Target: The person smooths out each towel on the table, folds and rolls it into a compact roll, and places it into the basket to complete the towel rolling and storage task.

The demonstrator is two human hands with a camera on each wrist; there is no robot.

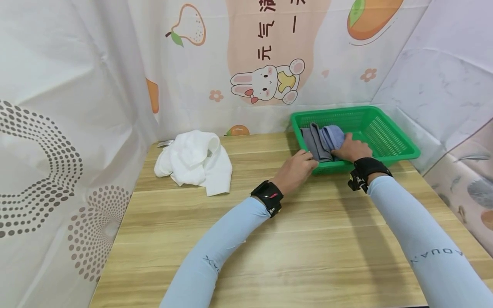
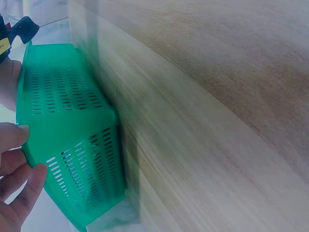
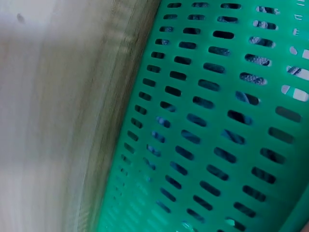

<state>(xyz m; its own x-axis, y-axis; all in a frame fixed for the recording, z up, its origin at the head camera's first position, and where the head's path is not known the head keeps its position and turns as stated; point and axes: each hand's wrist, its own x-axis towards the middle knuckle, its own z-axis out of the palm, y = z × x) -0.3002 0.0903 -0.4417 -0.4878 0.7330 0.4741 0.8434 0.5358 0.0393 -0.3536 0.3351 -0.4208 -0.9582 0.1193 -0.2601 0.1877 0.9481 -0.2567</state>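
Note:
A green plastic basket (image 1: pixel 400 157) stands at the back right of the table. Inside its left part are folded grey cloths (image 1: pixel 313 141) and a folded blue cloth (image 1: pixel 333 136) beside them. My right hand (image 1: pixel 352 149) reaches over the near rim and grips the blue cloth, thumb toward me. The right wrist view shows only the basket's slotted wall, with dark and bluish cloth behind the slots. At the near left corner, my left hand (image 1: pixel 295 171) holds the rim; its fingertips (image 2: pixel 37 175) show against the green corner in the left wrist view.
A crumpled white cloth (image 1: pixel 192 160) lies at the back left of the wooden table (image 1: pixel 308 248). Printed curtains (image 1: pixel 192 85) hang behind and on the left, close to the table's edges. The basket's right part shows bare green mesh.

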